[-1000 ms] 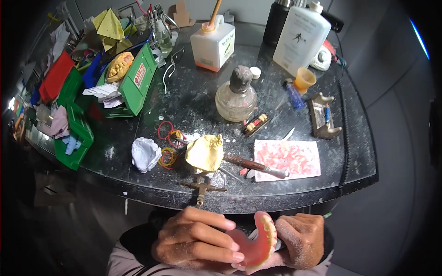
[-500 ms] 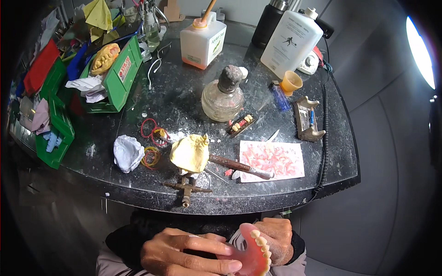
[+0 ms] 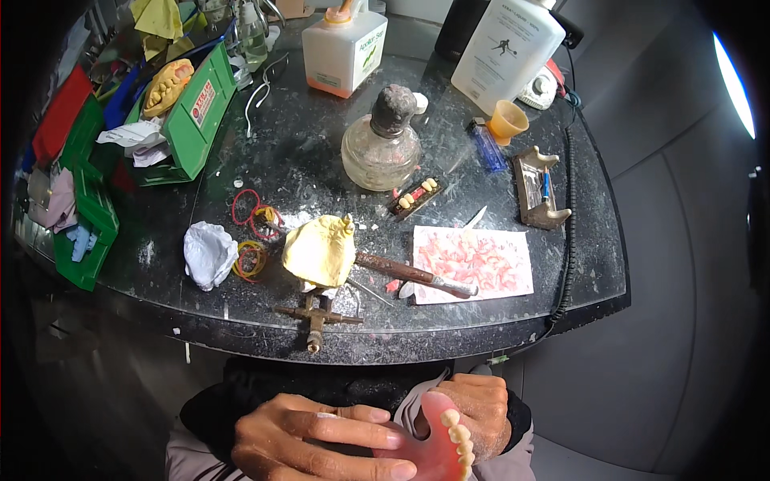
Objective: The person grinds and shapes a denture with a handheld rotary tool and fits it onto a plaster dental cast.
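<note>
Item: pink denture [image 3: 439, 445] with a row of pale teeth, held below the counter [image 3: 321, 172] edge over the lap. Likely light, rigid, brittle; smooth base probably slippery; best gripped by the pink arch, clear of the teeth. Left hand [image 3: 317, 441] closed over its near side, fingers extended across; right hand [image 3: 481, 413] cupped behind it. On counter: yellow cast [image 3: 321, 250], wood-handled knife [image 3: 413, 272], glass spirit lamp [image 3: 383, 144]

Bare left hand [image 3: 321, 437] and bare right hand [image 3: 481, 413], no rings or gloves. Black sleeve cuffs at both wrists, pale grey cloth below.
</note>
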The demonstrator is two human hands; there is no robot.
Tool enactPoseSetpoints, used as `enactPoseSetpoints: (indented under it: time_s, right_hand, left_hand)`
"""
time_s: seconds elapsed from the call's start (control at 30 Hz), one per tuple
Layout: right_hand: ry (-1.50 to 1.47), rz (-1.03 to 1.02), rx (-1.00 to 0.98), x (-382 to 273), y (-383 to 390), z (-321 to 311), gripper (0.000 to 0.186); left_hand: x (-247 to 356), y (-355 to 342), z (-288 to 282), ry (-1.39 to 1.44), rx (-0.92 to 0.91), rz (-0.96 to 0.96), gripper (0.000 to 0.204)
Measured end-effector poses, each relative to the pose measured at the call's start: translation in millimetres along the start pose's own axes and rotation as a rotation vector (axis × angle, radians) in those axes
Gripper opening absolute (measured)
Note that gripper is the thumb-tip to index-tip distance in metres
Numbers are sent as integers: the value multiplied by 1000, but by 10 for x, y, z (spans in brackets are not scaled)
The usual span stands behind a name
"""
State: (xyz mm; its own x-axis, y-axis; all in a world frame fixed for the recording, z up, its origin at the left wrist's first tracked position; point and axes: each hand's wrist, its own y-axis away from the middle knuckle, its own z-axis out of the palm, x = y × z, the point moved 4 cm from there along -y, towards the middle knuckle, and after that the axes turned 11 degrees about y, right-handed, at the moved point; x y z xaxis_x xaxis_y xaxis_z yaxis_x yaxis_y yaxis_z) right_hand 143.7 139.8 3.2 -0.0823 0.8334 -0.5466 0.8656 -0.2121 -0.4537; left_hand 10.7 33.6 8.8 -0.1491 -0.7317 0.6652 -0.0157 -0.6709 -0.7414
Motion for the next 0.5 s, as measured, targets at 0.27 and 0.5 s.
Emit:
enactPoseSetpoints:
  time_s: [0.27, 0.5]
  right_hand:
    - [24, 11, 7, -24, -16, -26, 30]
    - [49, -7, 9, -28, -38, -21, 31]
  left_hand:
    - [20, -81, -40, 60, -74, 30, 13]
    - [34, -63, -45, 50, -76, 32, 12]
